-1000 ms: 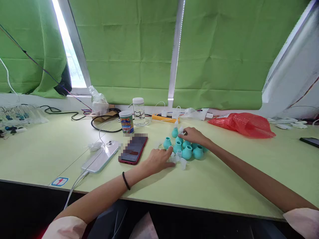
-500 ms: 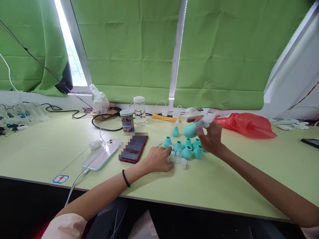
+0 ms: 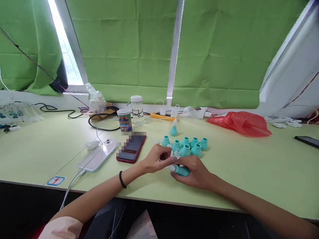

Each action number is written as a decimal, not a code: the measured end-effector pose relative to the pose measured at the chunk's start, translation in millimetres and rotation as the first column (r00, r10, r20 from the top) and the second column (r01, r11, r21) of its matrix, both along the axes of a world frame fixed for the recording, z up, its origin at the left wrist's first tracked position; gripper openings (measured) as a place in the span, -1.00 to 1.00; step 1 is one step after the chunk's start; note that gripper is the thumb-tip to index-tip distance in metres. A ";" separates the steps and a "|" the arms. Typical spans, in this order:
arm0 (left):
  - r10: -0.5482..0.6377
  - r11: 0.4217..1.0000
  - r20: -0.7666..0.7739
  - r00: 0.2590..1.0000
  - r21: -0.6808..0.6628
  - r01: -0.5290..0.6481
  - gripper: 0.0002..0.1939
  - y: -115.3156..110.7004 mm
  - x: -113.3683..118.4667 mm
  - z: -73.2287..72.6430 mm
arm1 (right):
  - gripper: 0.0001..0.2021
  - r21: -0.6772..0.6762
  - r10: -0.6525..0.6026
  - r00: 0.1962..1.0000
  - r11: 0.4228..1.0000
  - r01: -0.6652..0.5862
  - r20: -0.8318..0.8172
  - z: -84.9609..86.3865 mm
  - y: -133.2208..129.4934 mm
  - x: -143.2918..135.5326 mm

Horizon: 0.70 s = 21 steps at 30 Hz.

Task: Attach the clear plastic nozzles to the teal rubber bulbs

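My right hand [image 3: 195, 171] is closed around a teal bulb [image 3: 182, 170] lying on its side, its white end pointing left. Right beside it, my left hand [image 3: 158, 160] has its thumb and fingers pinched near that white end; what lies between its fingertips is too small to make out. Behind both hands several open-necked teal bulbs [image 3: 185, 150] stand upright in a cluster. Small clear plastic pieces [image 3: 177, 152] sit among them and are partly hidden by my fingers. One teal bulb with a white tip [image 3: 173, 130] stands farther back.
Left of my hands lie a red-edged phone [image 3: 132, 147] and a pale phone [image 3: 99, 154] with a cable. A printed tub [image 3: 125, 121], a clear jar [image 3: 137, 111] and an orange power strip [image 3: 164, 117] stand behind. A red plastic bag [image 3: 240, 123] is at the right.
My right hand has come down and left with its teal bulb, from above the cluster to its near side. My left hand has stayed close by, its fingers now meeting the right hand. The view has shifted slightly.
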<state>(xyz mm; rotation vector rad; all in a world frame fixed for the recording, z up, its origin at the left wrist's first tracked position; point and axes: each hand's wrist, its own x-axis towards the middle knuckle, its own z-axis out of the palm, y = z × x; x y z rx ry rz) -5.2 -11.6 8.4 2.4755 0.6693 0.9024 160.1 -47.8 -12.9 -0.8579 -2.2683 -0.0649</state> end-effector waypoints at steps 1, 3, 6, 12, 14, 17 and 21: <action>0.027 0.999 -0.036 0.999 0.025 -0.026 -0.59 0.7 1.3 -0.1 | -0.91 -0.006 0.004 1.000 1.000 -0.004 -0.004 -1.1 -0.1 0.4; 0.070 0.996 -0.079 0.994 0.057 -0.065 -0.57 2.8 3.4 -0.9 | -0.91 -0.002 -0.009 1.000 1.000 0.009 -0.017 -3.2 -1.2 1.3; 0.073 0.997 -0.070 0.995 0.016 -0.072 -0.52 7.4 4.7 -3.2 | -0.89 0.015 -0.039 0.999 0.999 0.039 -0.027 -6.7 -1.8 1.8; 0.090 0.917 0.038 0.995 -0.393 -0.068 -0.46 14.2 6.4 -7.6 | -0.86 0.057 -0.057 0.993 0.996 0.063 -0.100 -12.1 -1.3 -0.2; 0.080 0.864 0.037 0.996 -0.501 -0.050 -0.44 15.2 7.2 -7.4 | -0.87 0.095 -0.042 0.995 0.994 0.050 -0.089 -11.8 -2.4 -0.5; 0.175 0.885 0.000 0.985 -0.438 -0.158 -0.41 17.5 5.9 -4.1 | -0.88 0.122 -0.021 0.997 0.992 0.029 -0.068 -9.4 -5.1 -0.5; 0.525 0.850 -0.174 0.833 0.162 -0.502 -0.37 23.4 -1.0 1.7 | -0.88 0.067 0.034 0.999 0.997 -0.033 -0.009 -6.8 -9.1 -1.5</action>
